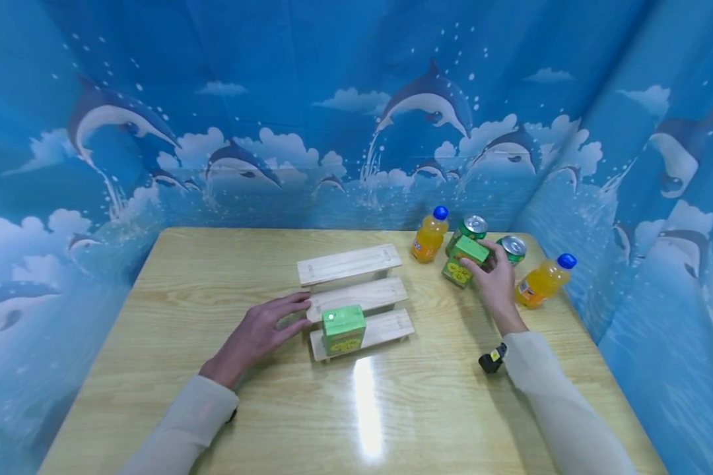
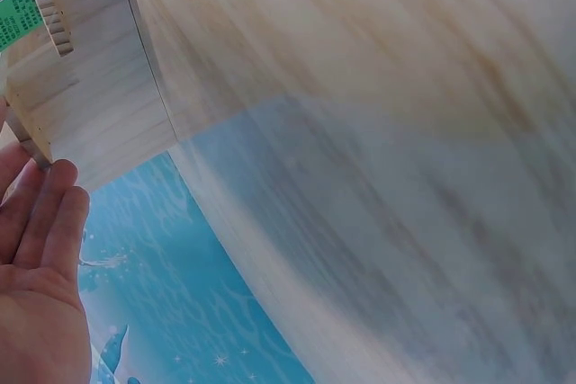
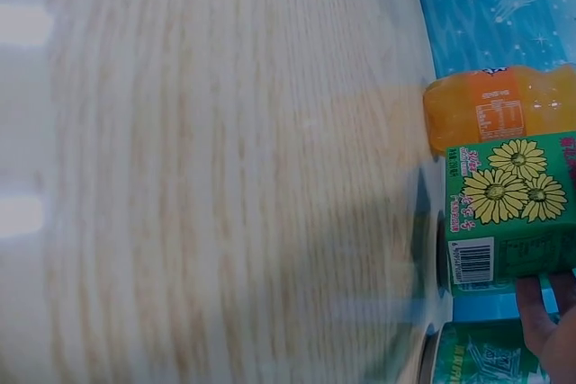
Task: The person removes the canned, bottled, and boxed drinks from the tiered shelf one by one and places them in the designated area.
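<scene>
My right hand [image 1: 498, 284] pinches a green drink carton [image 1: 459, 267] between thumb and fingers at the right rear of the table. In the right wrist view this carton [image 3: 508, 209] shows yellow flowers and a barcode; only some fingertips [image 3: 535, 317] appear at its side. A three-tier wooden step rack [image 1: 353, 264] stands mid-table. Fingers of my left hand [image 1: 267, 326] are extended and touch the rack's left end, around the middle tier. The left wrist view has these fingers [image 2: 61, 213] against a board's end. Another green carton [image 1: 343, 330] stands upright on the lowest tier.
Beside the held carton stand an orange drink bottle [image 1: 430, 234], a green can [image 1: 474, 226], a second green can [image 1: 513, 249] and another orange bottle [image 1: 544, 281]. The wooden table [image 1: 214, 264] meets a blue dolphin-print curtain [image 1: 333, 132] behind and to the right.
</scene>
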`<state>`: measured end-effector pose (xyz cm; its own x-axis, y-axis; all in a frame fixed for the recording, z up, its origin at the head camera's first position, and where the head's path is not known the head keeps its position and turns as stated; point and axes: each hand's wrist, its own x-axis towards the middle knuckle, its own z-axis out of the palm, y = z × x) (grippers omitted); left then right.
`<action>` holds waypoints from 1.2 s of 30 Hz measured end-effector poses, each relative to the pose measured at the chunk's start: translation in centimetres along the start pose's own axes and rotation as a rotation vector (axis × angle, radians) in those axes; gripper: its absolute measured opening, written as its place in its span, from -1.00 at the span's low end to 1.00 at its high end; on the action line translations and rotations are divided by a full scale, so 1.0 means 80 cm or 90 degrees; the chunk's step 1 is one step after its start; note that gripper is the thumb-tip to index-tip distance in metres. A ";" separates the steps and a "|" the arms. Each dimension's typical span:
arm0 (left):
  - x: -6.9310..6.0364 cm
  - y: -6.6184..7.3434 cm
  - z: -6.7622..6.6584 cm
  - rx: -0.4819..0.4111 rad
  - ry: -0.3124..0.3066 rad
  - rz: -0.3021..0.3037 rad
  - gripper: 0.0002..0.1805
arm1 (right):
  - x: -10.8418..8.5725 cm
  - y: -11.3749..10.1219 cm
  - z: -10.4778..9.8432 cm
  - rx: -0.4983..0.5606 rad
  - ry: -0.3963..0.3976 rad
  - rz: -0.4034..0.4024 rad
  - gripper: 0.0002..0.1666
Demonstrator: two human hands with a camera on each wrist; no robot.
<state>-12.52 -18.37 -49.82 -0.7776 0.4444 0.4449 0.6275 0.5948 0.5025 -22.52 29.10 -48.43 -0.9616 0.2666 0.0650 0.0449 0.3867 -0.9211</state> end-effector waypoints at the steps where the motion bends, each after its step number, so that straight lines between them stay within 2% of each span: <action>1: 0.000 0.000 0.000 0.001 0.000 0.001 -0.51 | 0.001 0.001 0.001 0.001 0.000 0.000 -0.17; 12: 0.001 -0.002 0.001 0.006 0.011 0.018 -0.52 | 0.009 0.010 0.007 -0.020 0.002 -0.020 -0.20; 29: 0.000 -0.002 0.001 -0.006 -0.002 -0.004 -0.51 | 0.009 0.015 0.007 -0.031 -0.005 -0.022 -0.19; 36: 0.000 -0.003 0.001 0.001 0.012 0.007 -0.51 | 0.010 0.017 0.008 -0.040 -0.003 -0.027 -0.21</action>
<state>-12.64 -18.43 -50.00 -0.7694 0.4382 0.4649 0.6363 0.5907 0.4962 -23.42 29.30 -49.85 -0.9644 0.2443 0.1015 0.0208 0.4524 -0.8916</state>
